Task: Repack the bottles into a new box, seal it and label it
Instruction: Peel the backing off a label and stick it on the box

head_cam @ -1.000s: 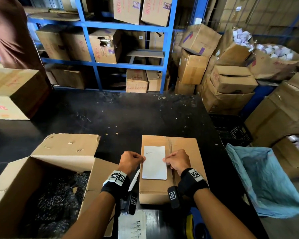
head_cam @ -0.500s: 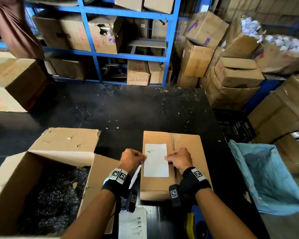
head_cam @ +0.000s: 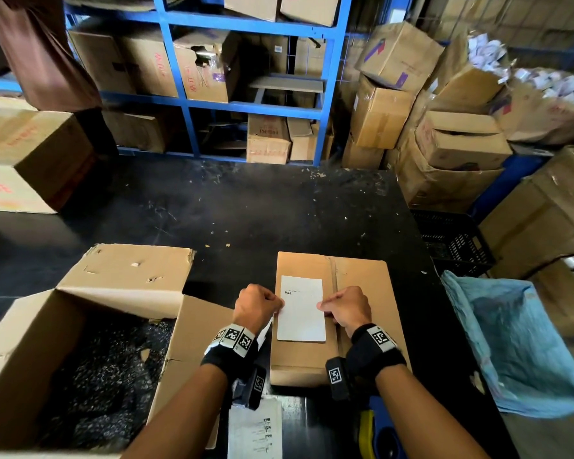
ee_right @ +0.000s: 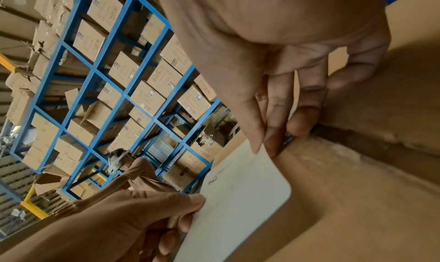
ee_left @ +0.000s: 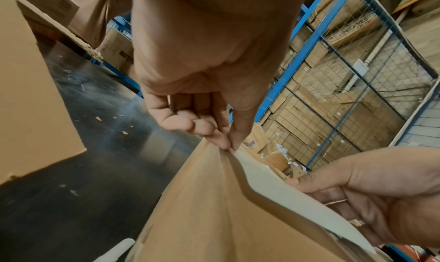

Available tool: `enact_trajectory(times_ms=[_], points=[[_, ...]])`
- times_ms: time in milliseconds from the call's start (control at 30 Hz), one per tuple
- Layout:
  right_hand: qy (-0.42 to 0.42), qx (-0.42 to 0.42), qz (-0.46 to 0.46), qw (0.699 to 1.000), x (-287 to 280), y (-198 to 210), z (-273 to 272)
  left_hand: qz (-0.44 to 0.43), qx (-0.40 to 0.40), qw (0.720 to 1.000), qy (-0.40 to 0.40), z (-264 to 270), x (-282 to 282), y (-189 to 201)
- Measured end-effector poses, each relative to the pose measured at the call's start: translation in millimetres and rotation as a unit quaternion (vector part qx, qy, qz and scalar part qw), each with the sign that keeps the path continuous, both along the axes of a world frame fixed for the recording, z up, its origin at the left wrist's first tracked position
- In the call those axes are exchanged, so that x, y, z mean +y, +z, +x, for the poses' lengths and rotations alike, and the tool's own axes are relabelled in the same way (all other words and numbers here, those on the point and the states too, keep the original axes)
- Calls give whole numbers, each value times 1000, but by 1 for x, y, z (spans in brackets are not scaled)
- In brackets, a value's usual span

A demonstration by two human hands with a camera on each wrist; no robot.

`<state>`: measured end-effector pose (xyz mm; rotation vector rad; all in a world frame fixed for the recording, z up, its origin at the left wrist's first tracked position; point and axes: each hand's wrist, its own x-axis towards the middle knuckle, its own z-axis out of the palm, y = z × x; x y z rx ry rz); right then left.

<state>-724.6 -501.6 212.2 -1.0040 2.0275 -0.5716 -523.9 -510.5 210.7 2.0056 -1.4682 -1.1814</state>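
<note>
A closed brown cardboard box [head_cam: 358, 283] lies on the black table in front of me. A white label [head_cam: 301, 309] hovers just over its left half, slightly lifted off the cardboard in the left wrist view. My left hand [head_cam: 257, 306] pinches the label's left edge between thumb and forefinger [ee_left: 229, 145]. My right hand [head_cam: 347, 308] pinches the right edge of the label [ee_right: 235, 200] the same way, its other fingers touching the box top. No bottles are visible.
A big open box [head_cam: 80, 342] with dark packing inside stands at the left, flaps spread. A printed paper [head_cam: 256, 429] lies at the near edge. A blue sack [head_cam: 517, 342] hangs at the right. Stacked cartons and blue shelving [head_cam: 252, 24] stand behind the table; a person in brown stands far left.
Both hands keep their pinch on the label over the box. Only the head view has shifted a little; the label stays in nearly the same place.
</note>
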Motion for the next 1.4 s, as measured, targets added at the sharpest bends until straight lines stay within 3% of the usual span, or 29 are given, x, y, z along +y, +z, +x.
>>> enact_trajectory(times_ms=[767,1167,1300,1400], points=[[13,48,7,999,-1,-4,6,-14,-113,993,4,-12,-4,-3],[58,145,14,988,-2,1,10,-18,-203,978,-40,-16,-4,1],[104,184,-13,977,-2,2,6,-29,-197,979,-34,-9,-1,3],[233,239,-70,940,0,0,6,-81,-188,975,-87,-6,0,-1]])
